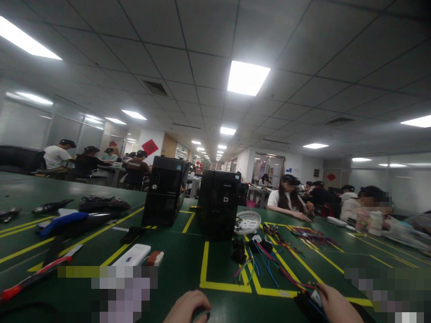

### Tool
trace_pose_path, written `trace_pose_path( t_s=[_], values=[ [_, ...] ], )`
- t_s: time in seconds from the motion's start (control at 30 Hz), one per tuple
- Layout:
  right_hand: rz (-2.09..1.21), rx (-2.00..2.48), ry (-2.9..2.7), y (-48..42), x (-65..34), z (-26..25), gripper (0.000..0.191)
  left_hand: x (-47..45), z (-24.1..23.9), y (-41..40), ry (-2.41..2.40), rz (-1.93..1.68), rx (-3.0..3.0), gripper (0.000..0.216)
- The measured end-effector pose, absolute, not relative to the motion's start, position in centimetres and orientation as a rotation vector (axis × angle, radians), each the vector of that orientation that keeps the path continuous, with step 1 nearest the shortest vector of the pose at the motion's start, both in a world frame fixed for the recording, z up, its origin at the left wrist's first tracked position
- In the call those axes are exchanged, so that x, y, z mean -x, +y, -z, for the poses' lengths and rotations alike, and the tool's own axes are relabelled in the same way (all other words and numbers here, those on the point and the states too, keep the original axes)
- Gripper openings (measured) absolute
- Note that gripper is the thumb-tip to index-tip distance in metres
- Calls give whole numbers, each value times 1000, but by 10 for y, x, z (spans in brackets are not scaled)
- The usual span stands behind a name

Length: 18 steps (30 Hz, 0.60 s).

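Note:
My left hand (189, 306) is at the bottom middle edge, its fingers curled; whatever it may hold is mostly hidden. At lower right, my right hand (338, 306) pinches a black wired part (307, 307) with a white label, cut off by the lower edge. Red and blue wires (286, 271) run from beside that hand toward small black parts (261, 244) on the green table (229, 305). A white round slotted basket-like piece (247, 222) lies behind them.
Two black computer towers (164, 190) (218, 204) stand mid-table. At left lie a red-black handled tool (35, 279), a blue-black item (63, 223) and a white box (133, 255). Coloured wires (313, 237) lie at right, near a seated person (286, 199).

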State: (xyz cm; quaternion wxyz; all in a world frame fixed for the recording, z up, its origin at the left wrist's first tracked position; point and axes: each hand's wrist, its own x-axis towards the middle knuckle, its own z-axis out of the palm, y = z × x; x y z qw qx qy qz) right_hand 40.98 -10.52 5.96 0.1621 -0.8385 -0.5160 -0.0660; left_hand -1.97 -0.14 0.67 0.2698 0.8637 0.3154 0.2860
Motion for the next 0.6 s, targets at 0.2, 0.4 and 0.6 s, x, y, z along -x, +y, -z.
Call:
trace_pose_path(
  t_s=[0.2,0.4,0.6],
  values=[
    [187,2424,-1497,-108,-397,-72,42,19,-6,-2,851,-764,-2356,28],
    [159,2407,-1488,-111,-393,-79,35,20,-5,-3,848,-787,-2351,27],
    [146,2414,-1527,-113,-390,-81,33,22,-2,-2,829,-796,-2330,27]
  ],
)
